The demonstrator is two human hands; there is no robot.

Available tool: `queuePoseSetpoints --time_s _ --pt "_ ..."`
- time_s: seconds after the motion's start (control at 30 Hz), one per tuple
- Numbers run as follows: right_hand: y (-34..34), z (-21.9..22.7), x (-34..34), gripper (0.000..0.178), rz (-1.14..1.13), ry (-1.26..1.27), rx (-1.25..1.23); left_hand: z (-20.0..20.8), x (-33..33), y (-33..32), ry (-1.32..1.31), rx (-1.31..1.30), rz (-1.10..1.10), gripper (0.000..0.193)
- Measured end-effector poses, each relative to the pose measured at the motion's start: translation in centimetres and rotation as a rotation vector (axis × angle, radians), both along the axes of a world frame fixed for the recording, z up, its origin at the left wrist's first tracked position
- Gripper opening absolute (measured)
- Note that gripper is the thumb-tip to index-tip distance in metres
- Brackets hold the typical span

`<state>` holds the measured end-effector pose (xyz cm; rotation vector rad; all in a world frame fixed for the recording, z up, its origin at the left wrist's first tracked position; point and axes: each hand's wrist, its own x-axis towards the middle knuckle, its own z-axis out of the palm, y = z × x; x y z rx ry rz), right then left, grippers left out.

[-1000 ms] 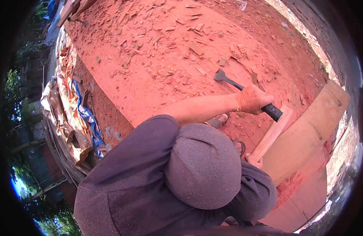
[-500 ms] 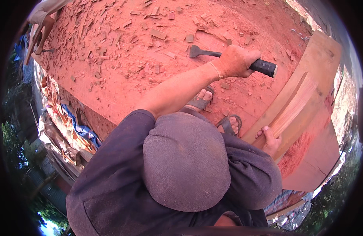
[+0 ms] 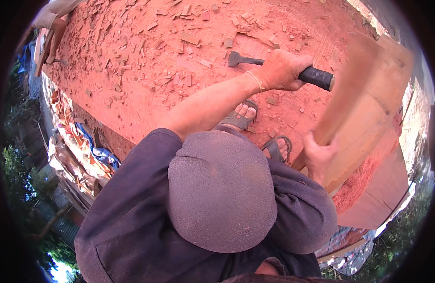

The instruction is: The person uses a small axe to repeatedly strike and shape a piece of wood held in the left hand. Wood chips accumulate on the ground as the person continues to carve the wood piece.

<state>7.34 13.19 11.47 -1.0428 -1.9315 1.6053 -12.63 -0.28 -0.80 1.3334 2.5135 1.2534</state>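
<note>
My left hand [image 3: 282, 70] is wrapped round a chisel, with a flared metal blade [image 3: 235, 59] on its left side. The black-taped handle [image 3: 317, 79] sticks out to the right of the fist. My right hand [image 3: 321, 150] grips the lower end of a long wooden bat [image 3: 349, 89], which is tilted up and smeared by motion. Behind the bat lies a wide, pale wooden board [image 3: 385, 106]. The chisel hangs above the dusty red surface, apart from the bat.
Wood chips [image 3: 190, 38] are strewn over the red-dusted surface [image 3: 156, 94]. My sandalled feet [image 3: 245, 113] stand below my left hand. Crumpled cloth and sheeting [image 3: 80, 151] lie at the left edge. Another person's leg [image 3: 58, 37] is at the far left.
The bat has lifted off the board in my right hand and now stands steeper, blurred. My left hand and the chisel have hardly moved.
</note>
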Motion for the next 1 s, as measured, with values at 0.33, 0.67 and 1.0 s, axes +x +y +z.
queuePoseSetpoints --time_s 0.33,0.67,1.0 --pt "11.0 10.2 2.1 0.028 -0.192 0.548 -0.113 -1.0 0.0 -0.1 -0.002 0.033 -0.027 0.021" --pt "3.6 -2.0 7.6 0.028 0.051 -0.272 -0.186 -0.1 0.4 -1.1 -0.043 0.004 -0.105 0.021" --pt "-1.3 -2.3 0.3 0.027 0.276 -0.390 -0.091 -2.0 -1.2 -3.3 0.057 -0.237 -0.134 0.025"
